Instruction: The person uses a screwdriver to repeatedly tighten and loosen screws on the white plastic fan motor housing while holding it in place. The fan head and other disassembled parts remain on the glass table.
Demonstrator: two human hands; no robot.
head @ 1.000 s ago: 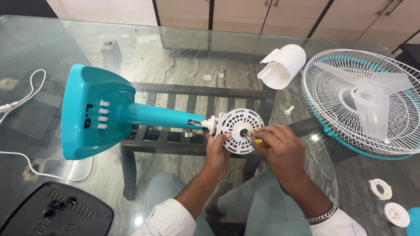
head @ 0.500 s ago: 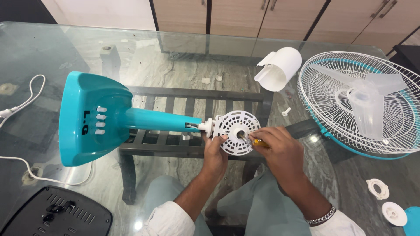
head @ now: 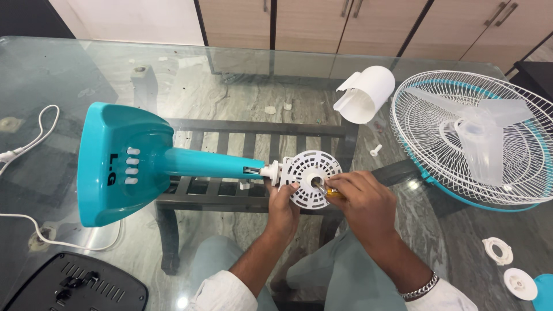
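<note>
Screwdriver point(head: 329, 193) clamped in right hand point(head: 363, 204)'s grip; left hand point(head: 283, 207) pinches motor housing point(head: 310, 177).

A teal fan stand point(head: 124, 164) lies on its side across the glass worktop point(head: 75, 69), base toward the left edge, neck pointing right. A white slotted round motor cover point(head: 308, 175) sits at the neck's end, near the front edge, with a yellow-handled screwdriver point(head: 329, 193) at its centre.

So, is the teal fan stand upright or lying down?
Lying down: the teal fan stand rests sideways on the glass table.
</note>
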